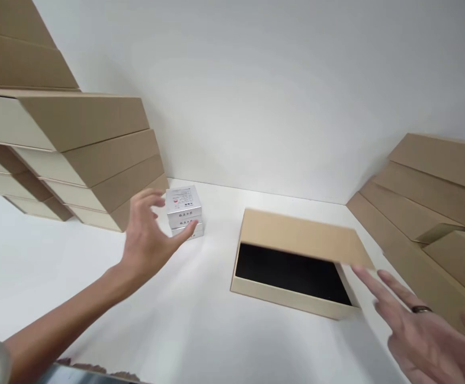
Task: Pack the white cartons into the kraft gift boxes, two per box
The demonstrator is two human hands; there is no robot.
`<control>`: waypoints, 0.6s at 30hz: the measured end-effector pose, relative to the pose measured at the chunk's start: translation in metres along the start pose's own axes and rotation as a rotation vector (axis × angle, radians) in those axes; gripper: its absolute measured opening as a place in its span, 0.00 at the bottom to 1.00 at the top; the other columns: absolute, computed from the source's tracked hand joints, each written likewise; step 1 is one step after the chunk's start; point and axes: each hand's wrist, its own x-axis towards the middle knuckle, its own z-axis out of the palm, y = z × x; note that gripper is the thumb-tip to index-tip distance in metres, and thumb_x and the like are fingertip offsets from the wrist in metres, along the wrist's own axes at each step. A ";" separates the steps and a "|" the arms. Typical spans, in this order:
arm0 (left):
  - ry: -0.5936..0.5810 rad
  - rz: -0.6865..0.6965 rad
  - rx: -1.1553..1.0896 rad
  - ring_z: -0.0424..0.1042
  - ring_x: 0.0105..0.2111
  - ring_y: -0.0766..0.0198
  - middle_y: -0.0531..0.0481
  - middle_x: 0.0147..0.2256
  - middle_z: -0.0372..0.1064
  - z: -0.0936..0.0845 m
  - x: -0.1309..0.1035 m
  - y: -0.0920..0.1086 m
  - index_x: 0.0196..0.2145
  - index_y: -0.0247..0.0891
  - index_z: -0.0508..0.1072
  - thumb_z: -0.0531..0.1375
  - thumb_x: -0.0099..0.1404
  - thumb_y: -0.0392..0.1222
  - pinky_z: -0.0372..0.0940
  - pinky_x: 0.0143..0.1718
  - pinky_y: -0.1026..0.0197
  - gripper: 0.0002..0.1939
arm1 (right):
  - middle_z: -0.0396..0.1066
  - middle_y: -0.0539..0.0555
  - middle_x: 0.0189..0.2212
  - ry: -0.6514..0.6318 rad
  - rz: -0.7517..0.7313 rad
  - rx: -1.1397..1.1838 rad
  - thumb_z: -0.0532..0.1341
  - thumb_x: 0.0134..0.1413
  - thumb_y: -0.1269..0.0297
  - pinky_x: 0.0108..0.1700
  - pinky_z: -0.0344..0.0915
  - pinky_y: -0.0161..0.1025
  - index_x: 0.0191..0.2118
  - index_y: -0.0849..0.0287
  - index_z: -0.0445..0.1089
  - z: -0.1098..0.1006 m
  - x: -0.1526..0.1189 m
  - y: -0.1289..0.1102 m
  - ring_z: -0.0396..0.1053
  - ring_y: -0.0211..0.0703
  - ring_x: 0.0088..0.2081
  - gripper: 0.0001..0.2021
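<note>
A small stack of silvery-white boxes stands on the white table, left of the middle. My left hand is just in front of it, thumb and fingers spread apart and nothing held between them. To the right lies a tan cardboard box with a black interior, its lid tilted partly up. My right hand, slightly blurred and with a ring on one finger, has its fingers stretched out beside the lid's front right corner. Whether a fingertip touches the lid is unclear.
Tall stacks of cardboard boxes rise at the left. More cardboard boxes are piled along the right side. A white wall stands behind the table. Something dark and shiny shows at the bottom left edge.
</note>
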 end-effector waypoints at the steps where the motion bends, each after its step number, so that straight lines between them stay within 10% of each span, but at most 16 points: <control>1: 0.023 0.018 0.038 0.64 0.59 0.41 0.34 0.59 0.60 0.009 0.007 -0.004 0.51 0.41 0.59 0.71 0.53 0.59 0.69 0.50 0.45 0.37 | 0.69 0.63 0.61 -0.026 -0.176 -0.055 0.54 0.54 0.29 0.37 0.76 0.50 0.65 0.43 0.57 0.012 0.002 0.000 0.76 0.60 0.52 0.38; 6: -0.210 -0.069 0.321 0.69 0.51 0.41 0.40 0.48 0.68 0.033 0.021 -0.007 0.42 0.41 0.62 0.66 0.59 0.58 0.64 0.52 0.42 0.24 | 0.66 0.55 0.64 0.013 -0.752 -0.689 0.69 0.50 0.46 0.68 0.49 0.71 0.61 0.41 0.64 0.059 0.001 0.030 0.63 0.66 0.64 0.33; 10: -0.242 -0.160 0.330 0.71 0.47 0.45 0.43 0.46 0.68 0.029 0.018 -0.006 0.41 0.42 0.61 0.64 0.59 0.51 0.64 0.52 0.44 0.19 | 0.69 0.59 0.60 0.089 -1.041 -1.249 0.56 0.65 0.49 0.63 0.52 0.63 0.62 0.51 0.62 0.053 0.007 0.063 0.66 0.61 0.59 0.23; 18: -0.142 -0.623 -0.010 0.72 0.47 0.52 0.36 0.57 0.55 0.019 0.019 -0.004 0.57 0.38 0.50 0.67 0.55 0.50 0.71 0.42 0.50 0.40 | 0.68 0.65 0.55 0.201 -1.167 -1.388 0.54 0.67 0.53 0.61 0.53 0.60 0.57 0.59 0.63 0.054 0.006 0.073 0.65 0.62 0.55 0.20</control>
